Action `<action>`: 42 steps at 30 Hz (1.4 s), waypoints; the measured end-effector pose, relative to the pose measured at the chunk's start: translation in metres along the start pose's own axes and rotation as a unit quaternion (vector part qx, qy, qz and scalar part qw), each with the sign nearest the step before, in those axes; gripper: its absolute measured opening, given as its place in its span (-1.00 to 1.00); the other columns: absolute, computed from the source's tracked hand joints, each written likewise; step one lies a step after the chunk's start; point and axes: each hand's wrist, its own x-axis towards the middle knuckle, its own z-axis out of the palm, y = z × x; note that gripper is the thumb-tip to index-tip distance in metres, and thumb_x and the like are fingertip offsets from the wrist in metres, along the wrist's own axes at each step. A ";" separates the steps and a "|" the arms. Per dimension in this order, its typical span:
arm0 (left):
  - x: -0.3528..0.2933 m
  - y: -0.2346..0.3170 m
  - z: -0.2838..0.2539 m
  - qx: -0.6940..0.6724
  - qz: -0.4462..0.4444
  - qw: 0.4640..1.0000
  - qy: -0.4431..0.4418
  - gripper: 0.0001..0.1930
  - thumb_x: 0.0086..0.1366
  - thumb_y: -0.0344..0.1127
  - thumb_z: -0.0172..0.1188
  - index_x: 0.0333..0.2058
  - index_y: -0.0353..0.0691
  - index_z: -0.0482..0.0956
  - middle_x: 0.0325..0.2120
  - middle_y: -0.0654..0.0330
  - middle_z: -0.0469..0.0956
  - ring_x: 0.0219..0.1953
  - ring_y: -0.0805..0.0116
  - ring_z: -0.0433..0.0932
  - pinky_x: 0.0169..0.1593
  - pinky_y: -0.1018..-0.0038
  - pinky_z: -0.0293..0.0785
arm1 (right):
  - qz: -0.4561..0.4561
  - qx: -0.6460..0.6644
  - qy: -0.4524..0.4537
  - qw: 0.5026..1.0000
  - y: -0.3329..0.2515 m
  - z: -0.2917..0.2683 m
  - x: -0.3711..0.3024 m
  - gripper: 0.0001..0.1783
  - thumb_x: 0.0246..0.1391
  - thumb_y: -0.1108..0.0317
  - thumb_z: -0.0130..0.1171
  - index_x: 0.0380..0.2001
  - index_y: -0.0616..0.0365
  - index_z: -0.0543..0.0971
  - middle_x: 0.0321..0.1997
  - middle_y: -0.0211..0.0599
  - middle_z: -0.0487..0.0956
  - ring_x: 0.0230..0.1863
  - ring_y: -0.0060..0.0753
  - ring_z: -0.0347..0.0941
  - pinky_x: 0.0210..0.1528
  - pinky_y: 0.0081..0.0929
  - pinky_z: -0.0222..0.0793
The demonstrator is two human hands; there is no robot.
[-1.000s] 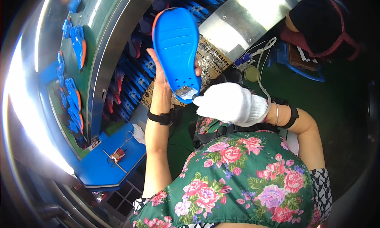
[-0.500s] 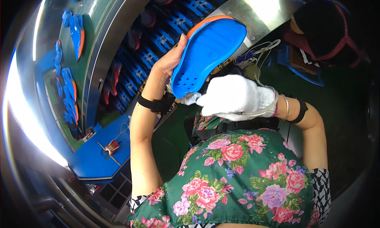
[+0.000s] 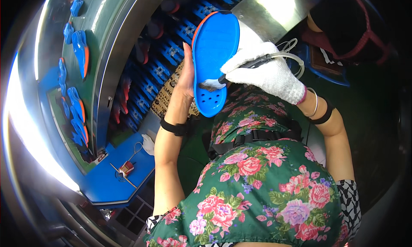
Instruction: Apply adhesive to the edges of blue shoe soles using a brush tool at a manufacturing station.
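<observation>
I've moved the tool (image 3: pixel 257 61) from the blue sole's (image 3: pixel 216 37) heel end toward its middle, shifting the work inward. Gloved right hand (image 3: pixel 274 75) clamps the tool; left hand (image 3: pixel 186 77) grips the sole's edge.

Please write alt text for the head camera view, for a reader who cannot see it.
A bare left hand holds a blue sole, while the gloved right hand holds a tool with its flat tip at the sole, near the holes. At left, more soles lie on a green surface.
</observation>
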 end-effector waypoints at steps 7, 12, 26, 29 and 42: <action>-0.003 -0.031 -0.017 -0.007 -0.062 0.997 -0.036 0.18 0.10 0.74 -0.35 0.34 -0.24 0.20 -0.02 -0.17 0.55 -0.30 -0.17 0.68 -0.24 -0.04 0.70 | -0.112 -0.043 0.069 0.990 0.016 -0.020 0.011 -0.82 0.05 0.52 0.38 -0.23 0.28 0.73 -0.24 -0.22 0.73 -0.22 -0.50 0.65 -0.13 -0.53 0.58; -0.006 -0.038 -0.023 -0.061 -0.056 0.995 -0.055 0.17 0.06 0.74 -0.30 0.31 -0.22 0.25 -0.11 -0.11 0.60 -0.27 -0.18 0.68 -0.21 -0.04 0.69 | -0.192 -0.200 0.114 0.954 0.017 -0.006 0.001 -0.78 0.04 0.55 0.37 -0.19 0.23 0.73 -0.23 -0.21 0.72 -0.22 -0.50 0.65 -0.15 -0.54 0.57; 0.008 -0.063 -0.014 -0.157 0.114 0.981 -0.024 -0.46 0.51 0.02 -0.04 0.30 -0.19 0.32 0.25 0.05 0.40 0.22 0.15 0.46 0.32 0.09 0.36 | -0.216 -0.226 0.082 0.946 0.010 -0.006 0.002 -0.81 -0.01 0.54 0.39 -0.25 0.23 0.71 -0.19 -0.16 0.72 -0.16 -0.27 0.66 -0.05 -0.39 0.54; -0.006 -0.057 -0.019 -0.116 0.066 0.991 -0.001 -0.45 0.50 -0.03 -0.02 0.30 -0.26 0.28 0.21 -0.13 0.40 0.14 -0.11 0.50 0.15 0.01 0.54 | -0.222 -0.231 0.066 0.945 0.014 -0.006 -0.002 -0.81 -0.01 0.53 0.40 -0.26 0.20 0.72 -0.19 -0.17 0.73 -0.15 -0.29 0.66 -0.05 -0.38 0.54; -0.008 -0.061 0.008 -0.374 0.145 0.897 -0.187 0.11 0.10 0.37 0.25 0.42 -0.27 0.06 0.30 -0.26 0.26 0.24 -0.24 0.39 0.28 -0.11 0.38 | -0.263 -0.182 0.110 0.941 0.000 0.003 -0.012 -0.79 -0.03 0.49 0.38 -0.25 0.14 0.74 -0.19 -0.23 0.73 -0.19 -0.31 0.66 -0.12 -0.37 0.52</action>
